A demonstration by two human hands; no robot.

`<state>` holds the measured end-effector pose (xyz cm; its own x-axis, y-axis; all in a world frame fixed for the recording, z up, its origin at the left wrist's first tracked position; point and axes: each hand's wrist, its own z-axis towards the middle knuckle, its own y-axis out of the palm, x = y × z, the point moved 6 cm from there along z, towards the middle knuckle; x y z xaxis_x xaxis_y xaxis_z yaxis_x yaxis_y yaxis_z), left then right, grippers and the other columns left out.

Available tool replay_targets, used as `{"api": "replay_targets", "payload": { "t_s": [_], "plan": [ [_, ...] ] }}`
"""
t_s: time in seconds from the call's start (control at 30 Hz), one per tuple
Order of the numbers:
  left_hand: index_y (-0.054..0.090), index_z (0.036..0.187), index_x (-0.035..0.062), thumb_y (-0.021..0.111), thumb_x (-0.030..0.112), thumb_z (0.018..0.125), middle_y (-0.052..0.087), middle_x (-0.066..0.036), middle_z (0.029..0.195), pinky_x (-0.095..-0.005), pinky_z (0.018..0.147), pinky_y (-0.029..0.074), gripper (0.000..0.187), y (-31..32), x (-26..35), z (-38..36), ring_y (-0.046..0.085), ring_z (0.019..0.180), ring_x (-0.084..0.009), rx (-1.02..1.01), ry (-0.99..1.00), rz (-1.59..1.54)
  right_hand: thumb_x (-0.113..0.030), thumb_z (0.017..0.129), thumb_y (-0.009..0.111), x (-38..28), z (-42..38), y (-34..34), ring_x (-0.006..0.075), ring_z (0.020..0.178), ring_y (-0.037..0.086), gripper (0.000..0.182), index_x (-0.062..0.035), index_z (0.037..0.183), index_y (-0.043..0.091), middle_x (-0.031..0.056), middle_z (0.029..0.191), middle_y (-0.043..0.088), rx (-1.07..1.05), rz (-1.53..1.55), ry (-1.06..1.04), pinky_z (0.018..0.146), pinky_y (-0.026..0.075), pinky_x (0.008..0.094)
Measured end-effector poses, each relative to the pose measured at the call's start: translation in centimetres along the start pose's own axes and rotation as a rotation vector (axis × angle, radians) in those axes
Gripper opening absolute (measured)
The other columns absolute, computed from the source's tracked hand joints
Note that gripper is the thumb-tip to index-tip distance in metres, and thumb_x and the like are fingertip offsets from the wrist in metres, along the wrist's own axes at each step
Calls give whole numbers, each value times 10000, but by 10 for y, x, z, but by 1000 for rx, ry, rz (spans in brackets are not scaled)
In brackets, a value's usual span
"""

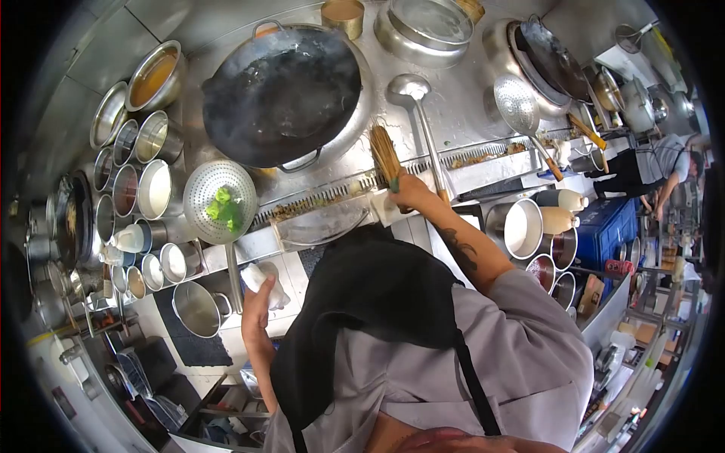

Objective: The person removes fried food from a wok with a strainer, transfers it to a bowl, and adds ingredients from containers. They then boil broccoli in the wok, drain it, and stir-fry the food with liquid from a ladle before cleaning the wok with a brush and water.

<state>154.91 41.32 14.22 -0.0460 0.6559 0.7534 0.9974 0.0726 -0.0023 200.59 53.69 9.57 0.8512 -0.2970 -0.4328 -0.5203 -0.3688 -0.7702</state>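
Note:
My right hand (411, 192) is closed round the lower end of a bamboo brush (385, 155), whose bristles rest on the steel stove top beside the drain channel. My left hand (260, 302) grips a white cloth (270, 285), near the handle of a perforated strainer (198, 198). Bright green vegetable pieces (223, 210) lie in that strainer. Steam rises from a large dark wok (283, 98) with liquid in it. To the right of the brush, a steel ladle (410, 87) lies with its handle toward me.
Metal pots and seasoning containers (155, 189) crowd the left side. A second strainer (517, 104) and another wok (555, 60) are at the right. White tubs and bottles (523, 229) stand beside a blue crate (610, 226). Another person (664, 164) is at the far right.

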Motion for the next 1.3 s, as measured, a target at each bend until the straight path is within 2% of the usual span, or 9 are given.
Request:
{"api": "replay_targets", "payload": {
  "t_s": [0.27,0.33,0.5,0.63,0.73,0.83,0.93,1.1,1.3],
  "plan": [
    [472,1235,-18,689,266,815,583,-117,991,-344,588,515,552,-10,-12,-6,582,850,-217,18,3,-57,-237,821,633,26,-34,-34,188,685,589,410,0,1135,519,118,855,605,-15,1081,94,558,484,336],
    [472,1231,-20,688,265,815,578,-120,994,-345,567,516,548,-8,-15,-5,582,845,-222,9,-29,-71,-288,853,601,39,-33,-5,204,671,580,380,-35,1119,504,122,857,594,-350,1588,493,524,466,314],
    [469,1224,-15,688,266,814,566,-124,990,-347,509,512,543,-18,-36,4,584,820,-230,6,-53,-108,-341,885,578,20,-64,-66,220,696,582,369,-42,1091,515,130,917,604,-387,1882,183,539,469,319],
    [448,1247,5,683,266,816,563,-113,989,-351,485,504,555,-9,-17,-9,585,789,-228,63,4,-150,-382,915,563,55,-89,-126,208,711,604,383,-55,1113,532,98,925,615,-57,1610,-9,586,496,321],
    [449,1245,10,671,263,823,562,-110,1000,-346,475,496,540,-8,-26,-7,588,788,-223,81,-43,-211,-406,922,539,101,-112,-131,203,667,598,368,-62,1051,561,87,879,614,288,1097,182,558,487,312],
    [453,1241,5,663,269,828,564,-111,1016,-338,495,494,533,0,-21,-10,586,803,-218,56,-82,-178,-448,914,527,198,-105,-62,200,637,575,390,-67,991,561,80,831,605,-86,1579,750,524,460,290],
    [459,1238,4,653,274,836,566,-106,1009,-332,517,492,521,-5,-37,1,580,813,-207,11,-50,-185,-465,908,526,160,-103,-101,199,619,565,397,-76,985,539,86,798,605,-63,1691,643,487,434,303],
    [500,1178,13,643,284,846,562,-75,915,-305,494,482,452,10,-6,-10,568,747,-169,-29,-1,-154,-386,889,605,18,-68,-202,188,631,601,414,-72,1150,536,87,860,627,43,1137,28,478,476,309],
    [468,1240,2,663,284,831,582,-94,988,-339,620,508,534,11,-2,-20,588,831,-210,10,75,-133,-226,806,658,-202,-53,-251,278,730,637,458,-61,1221,558,165,909,652,454,-449,-717,665,518,335]
  ]
}}
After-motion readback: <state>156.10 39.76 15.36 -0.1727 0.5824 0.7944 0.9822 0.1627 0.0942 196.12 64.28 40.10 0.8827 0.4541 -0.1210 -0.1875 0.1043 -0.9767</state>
